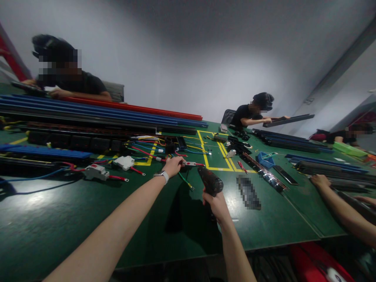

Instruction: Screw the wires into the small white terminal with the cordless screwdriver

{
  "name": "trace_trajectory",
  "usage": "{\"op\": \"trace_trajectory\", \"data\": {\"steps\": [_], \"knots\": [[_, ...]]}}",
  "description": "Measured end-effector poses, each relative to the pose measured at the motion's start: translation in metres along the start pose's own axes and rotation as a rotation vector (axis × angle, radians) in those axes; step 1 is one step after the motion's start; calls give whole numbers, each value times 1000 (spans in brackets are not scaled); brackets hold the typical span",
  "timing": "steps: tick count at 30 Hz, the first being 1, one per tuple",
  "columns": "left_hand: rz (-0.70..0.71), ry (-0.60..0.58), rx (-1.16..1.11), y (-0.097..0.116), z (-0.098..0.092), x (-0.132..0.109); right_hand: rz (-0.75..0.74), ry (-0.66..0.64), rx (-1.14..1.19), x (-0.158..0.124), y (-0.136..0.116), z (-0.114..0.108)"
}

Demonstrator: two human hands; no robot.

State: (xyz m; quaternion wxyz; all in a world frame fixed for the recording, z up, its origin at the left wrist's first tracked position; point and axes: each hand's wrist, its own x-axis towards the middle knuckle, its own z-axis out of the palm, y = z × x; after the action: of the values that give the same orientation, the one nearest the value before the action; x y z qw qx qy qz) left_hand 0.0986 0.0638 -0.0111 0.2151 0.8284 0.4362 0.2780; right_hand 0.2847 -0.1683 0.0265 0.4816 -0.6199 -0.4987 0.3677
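Observation:
My left hand (pixel 174 166), with a watch on its wrist, is closed on a small white-and-red wired part (pixel 191 163) near the middle of the green table (pixel 152 219). My right hand (pixel 215 201) grips a dark power drill (pixel 210 181), whose front end points toward that part. Red, blue and green wires spread around my left hand. To its left lie a white breaker (pixel 124 162) and another breaker (pixel 96 172) with a red lead.
Long blue rails (pixel 88 109) and a red rail (pixel 138 108) lie across the back left. A blue bin (pixel 265 159), a screwdriver (pixel 242 167) and a dark strip (pixel 264 172) are at right. Two people work across the table; another person's hand (pixel 320 181) is at right.

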Motion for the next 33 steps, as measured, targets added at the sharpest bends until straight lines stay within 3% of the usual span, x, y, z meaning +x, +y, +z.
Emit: {"op": "trace_trajectory", "data": {"steps": [33], "knots": [[12,-5,-6,-1,-1,0,43,-6,20,-1,-4,0]]}}
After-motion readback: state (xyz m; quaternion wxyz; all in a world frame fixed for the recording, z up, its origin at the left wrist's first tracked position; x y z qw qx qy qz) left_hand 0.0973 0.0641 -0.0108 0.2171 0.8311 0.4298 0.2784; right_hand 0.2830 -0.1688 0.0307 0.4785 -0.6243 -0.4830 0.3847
